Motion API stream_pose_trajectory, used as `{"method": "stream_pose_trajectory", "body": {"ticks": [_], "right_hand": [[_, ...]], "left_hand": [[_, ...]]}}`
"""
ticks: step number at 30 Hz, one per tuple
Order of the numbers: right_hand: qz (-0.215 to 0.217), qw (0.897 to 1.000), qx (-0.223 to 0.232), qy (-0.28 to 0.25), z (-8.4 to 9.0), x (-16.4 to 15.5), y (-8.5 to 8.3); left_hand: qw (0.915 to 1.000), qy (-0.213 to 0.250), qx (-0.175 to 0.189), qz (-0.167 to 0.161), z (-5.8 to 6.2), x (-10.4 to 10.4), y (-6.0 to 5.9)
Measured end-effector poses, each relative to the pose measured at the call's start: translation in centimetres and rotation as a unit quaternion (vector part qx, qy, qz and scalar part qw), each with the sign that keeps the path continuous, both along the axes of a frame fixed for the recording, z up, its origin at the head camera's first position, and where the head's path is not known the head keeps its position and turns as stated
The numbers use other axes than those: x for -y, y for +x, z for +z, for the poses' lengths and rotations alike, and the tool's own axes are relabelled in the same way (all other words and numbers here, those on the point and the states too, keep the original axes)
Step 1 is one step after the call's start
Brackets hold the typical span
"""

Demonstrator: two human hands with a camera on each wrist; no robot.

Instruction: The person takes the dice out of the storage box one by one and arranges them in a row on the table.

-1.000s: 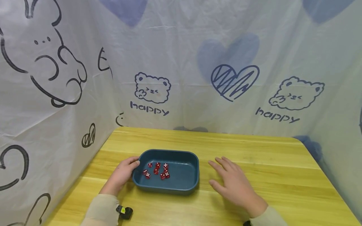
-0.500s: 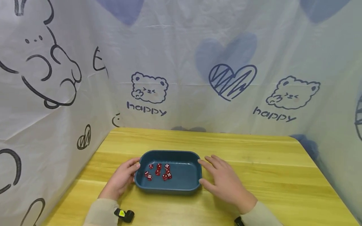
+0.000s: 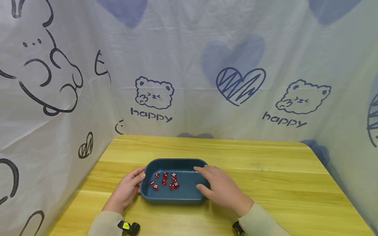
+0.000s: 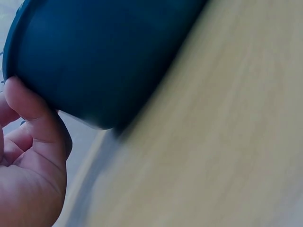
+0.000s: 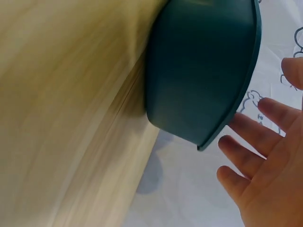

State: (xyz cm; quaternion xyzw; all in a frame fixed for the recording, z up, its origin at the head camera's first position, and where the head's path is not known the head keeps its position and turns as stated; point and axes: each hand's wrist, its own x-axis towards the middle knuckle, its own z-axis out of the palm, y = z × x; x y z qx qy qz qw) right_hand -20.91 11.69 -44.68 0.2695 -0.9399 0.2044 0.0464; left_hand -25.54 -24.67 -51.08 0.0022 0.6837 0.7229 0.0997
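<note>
Right hand [image 3: 220,188] moved onto tray [image 3: 174,195], left hand [image 3: 127,190] holding opposite end

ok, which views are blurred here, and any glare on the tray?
Head view: sharp, even soft light, no glare on the tray or the dice. Left wrist view: the table is smeared, the tray wall soft, the left hand fairly clear. Right wrist view: table streaked by blur, right hand soft.

A yellow wooden table [image 3: 265,164] stands against white cartoon-printed cloth walls [image 3: 189,65].
</note>
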Motion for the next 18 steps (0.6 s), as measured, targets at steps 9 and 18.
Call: {"method": "stream_pose_trajectory", "body": {"ticks": [9, 18], "right_hand": [[0.036, 0.999, 0.031, 0.018, -0.2, 1.5, -1.6], [0.057, 0.995, 0.066, 0.053, -0.1, 3.0, -2.8]], "left_hand": [[0.9996, 0.027, -0.009, -0.003, -0.2, -0.1, 0.1], [0.9995, 0.032, -0.004, -0.007, -0.2, 0.1, 0.0]]}}
